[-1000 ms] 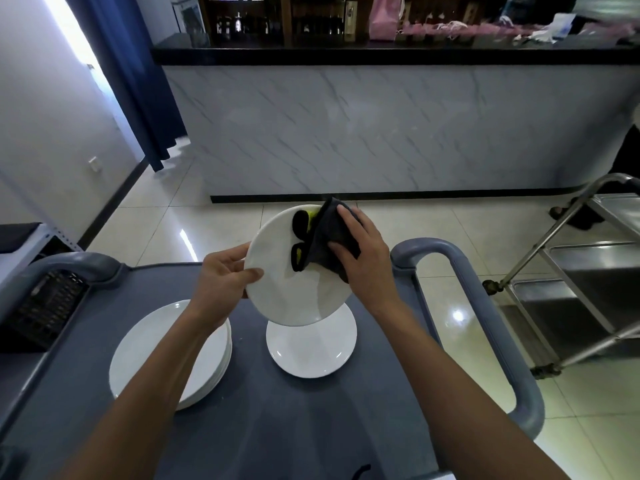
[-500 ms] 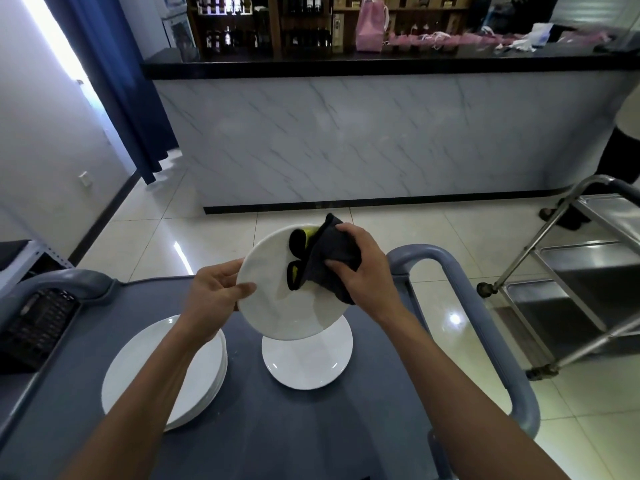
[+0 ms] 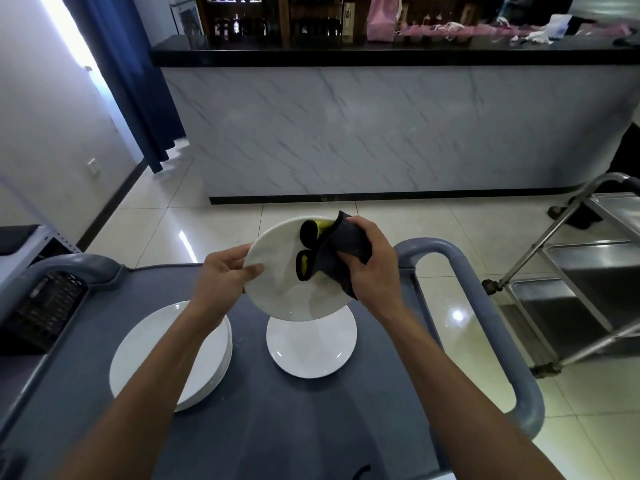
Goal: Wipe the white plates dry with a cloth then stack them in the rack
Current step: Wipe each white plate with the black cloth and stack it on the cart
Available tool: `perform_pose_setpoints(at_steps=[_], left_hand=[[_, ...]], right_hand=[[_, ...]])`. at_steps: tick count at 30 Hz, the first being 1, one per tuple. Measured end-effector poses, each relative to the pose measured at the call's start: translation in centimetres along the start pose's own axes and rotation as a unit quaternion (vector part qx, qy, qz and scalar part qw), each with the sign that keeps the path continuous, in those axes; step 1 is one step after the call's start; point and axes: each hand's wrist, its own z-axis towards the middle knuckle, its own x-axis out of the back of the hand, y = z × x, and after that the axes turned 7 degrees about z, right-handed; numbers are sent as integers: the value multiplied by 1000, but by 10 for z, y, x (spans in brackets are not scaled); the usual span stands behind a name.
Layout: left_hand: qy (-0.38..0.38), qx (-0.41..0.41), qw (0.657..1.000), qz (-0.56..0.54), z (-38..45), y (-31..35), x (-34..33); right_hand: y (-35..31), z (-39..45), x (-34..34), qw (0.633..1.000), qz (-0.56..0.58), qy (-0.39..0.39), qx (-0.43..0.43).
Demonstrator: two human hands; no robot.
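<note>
A white plate (image 3: 282,289) is held tilted above the grey cart top (image 3: 277,427). My left hand (image 3: 225,277) grips its left rim, thumb on the face. My right hand (image 3: 372,268) holds a dark grey cloth with yellow lining (image 3: 329,252) against the plate's upper right part. Under the raised plate a single white plate (image 3: 311,344) lies flat on the cart. To its left sits a stack of white plates (image 3: 173,355), partly hidden by my left forearm.
The cart's grey handles rise at the right (image 3: 485,306) and far left (image 3: 69,268). A steel trolley (image 3: 588,271) stands on the tiled floor to the right. A marble-fronted counter (image 3: 381,133) crosses the room ahead. A dark crate (image 3: 45,310) sits left of the cart.
The view has tipped upward slightly. The plate and both hands stay in nearly the same grip, with the cloth shifting a little on the plate's upper right.
</note>
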Motion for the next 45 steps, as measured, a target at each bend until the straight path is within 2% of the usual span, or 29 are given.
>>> perform_pose_setpoints(at_steps=[4,7,9,10,13,15,17,20,25,27,29,31,37,45], left_hand=[[17,15,999,-40,-2,-4,-5],[-42,48,989,-134,-3,-12,3],[-47,87,974,-205,-5,-17,9],[-29,115,972,-201,-7,-20,10],[11,218,972,-89,-12,-31,7],[-32,292,953,-68,-15,-34,5],[-112,343,929,-85,-18,-33,7],[-168,369,904,-135,-17,-33,11],[-182,369,887,-209,-19,-29,13],[-173,357,875,-276,-22,-27,11],[-137,333,860,-362,-23,-26,10],[-82,304,859,-404,-20,-25,11],[-39,268,889,-369,-14,-21,15],[-18,196,938,-286,-12,-17,13]], right_hand=[[-3,-6,-3,999,-13,25,35],[-3,-11,-2,997,-22,37,59],[-4,-15,1,995,-29,49,80],[-4,-16,3,994,-30,53,89],[-5,-18,6,991,-35,53,115],[-6,-20,5,989,-44,49,135],[-7,-24,4,985,-50,41,159],[-6,-32,3,979,-55,34,195],[-9,-41,3,965,-99,8,245],[-13,-44,6,962,-110,-17,248],[-17,-46,14,954,-133,-60,261],[-20,-46,21,941,-166,-111,274],[-24,-46,35,932,-217,-182,227],[-23,-47,45,933,-239,-204,177]])
